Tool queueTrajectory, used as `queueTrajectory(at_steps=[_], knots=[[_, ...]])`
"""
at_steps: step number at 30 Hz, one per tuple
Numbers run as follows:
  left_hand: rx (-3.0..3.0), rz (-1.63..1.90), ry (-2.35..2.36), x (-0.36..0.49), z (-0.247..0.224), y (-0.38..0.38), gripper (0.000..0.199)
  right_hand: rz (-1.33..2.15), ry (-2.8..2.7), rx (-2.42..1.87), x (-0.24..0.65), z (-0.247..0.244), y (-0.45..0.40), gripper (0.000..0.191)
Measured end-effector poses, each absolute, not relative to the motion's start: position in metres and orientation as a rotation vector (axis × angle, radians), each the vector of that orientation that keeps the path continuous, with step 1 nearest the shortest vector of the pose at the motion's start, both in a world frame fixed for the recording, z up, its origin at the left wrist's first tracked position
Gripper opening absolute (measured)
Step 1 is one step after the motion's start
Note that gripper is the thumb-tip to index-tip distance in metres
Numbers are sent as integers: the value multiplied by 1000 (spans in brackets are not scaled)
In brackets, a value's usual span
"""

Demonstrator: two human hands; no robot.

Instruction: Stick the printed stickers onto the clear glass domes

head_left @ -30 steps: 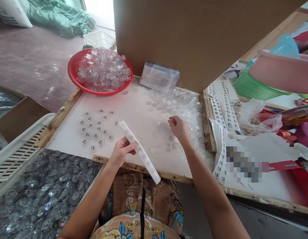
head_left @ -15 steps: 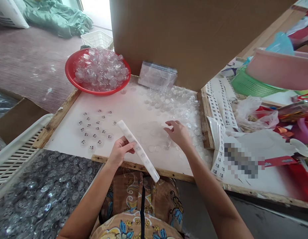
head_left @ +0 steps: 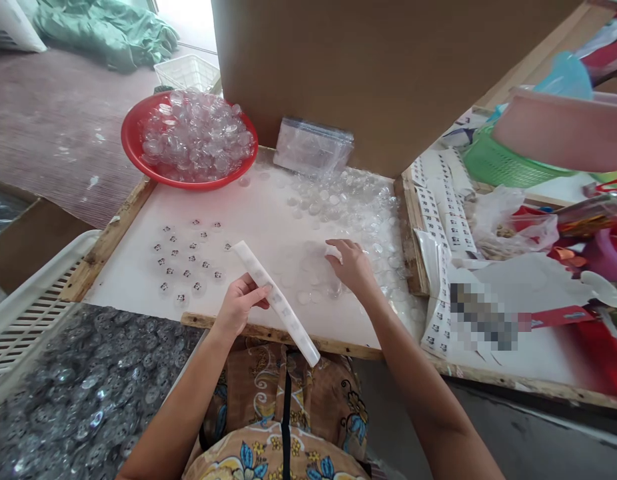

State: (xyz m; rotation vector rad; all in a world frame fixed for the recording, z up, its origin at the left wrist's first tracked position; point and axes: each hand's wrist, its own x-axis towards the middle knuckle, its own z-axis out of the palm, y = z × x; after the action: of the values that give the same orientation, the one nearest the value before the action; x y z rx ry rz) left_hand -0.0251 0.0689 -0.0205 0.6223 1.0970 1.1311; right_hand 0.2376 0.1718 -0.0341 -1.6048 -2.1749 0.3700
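Note:
A white sticker strip [head_left: 276, 303] is pinched in my left hand [head_left: 242, 301] above the front of the white board [head_left: 268, 213]. It slants from upper left to lower right. My right hand [head_left: 349, 263] hovers over the clear discs [head_left: 333, 200] on the board's right side, thumb and forefinger curved with a gap between them; whether a clear disc lies between the fingertips is hard to see. Several clear discs with small panda stickers [head_left: 187, 273] lie spread out on the board's left part.
A red basin [head_left: 188, 181] heaped with clear discs stands at the back left, beside a large cardboard sheet [head_left: 378, 73]. A clear plastic box [head_left: 313, 147] leans there. Wooden strips edge the board. More sticker strips [head_left: 431, 213] lie right; a white crate [head_left: 38, 300] sits left.
The view has shifted slightly. My right hand has moved a little left, its fingers lower and flatter over the clear discs. My left hand still holds the strip in the same pose.

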Motion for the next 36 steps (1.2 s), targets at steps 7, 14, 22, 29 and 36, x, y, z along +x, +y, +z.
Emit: queueTrajectory(at_steps=[7,14,22,29,36], knots=[[619,1152,1098,-25,-19,69,28,395,-2199,-1571,230,-46,182,31],[630,1154,1093,-26,-21,69,27,630,-1975,-1581,235,-43,180,29],[612,1158,1084,-26,-20,69,25,1022,-1558,-1696,241,-19,181,26],[624,1149,1099,-26,-19,71,25,1572,-1422,-1266,263,19,102,27],[609,1116,1115,-25,-16,70,28,2103,-1558,-1181,278,34,32,20]])
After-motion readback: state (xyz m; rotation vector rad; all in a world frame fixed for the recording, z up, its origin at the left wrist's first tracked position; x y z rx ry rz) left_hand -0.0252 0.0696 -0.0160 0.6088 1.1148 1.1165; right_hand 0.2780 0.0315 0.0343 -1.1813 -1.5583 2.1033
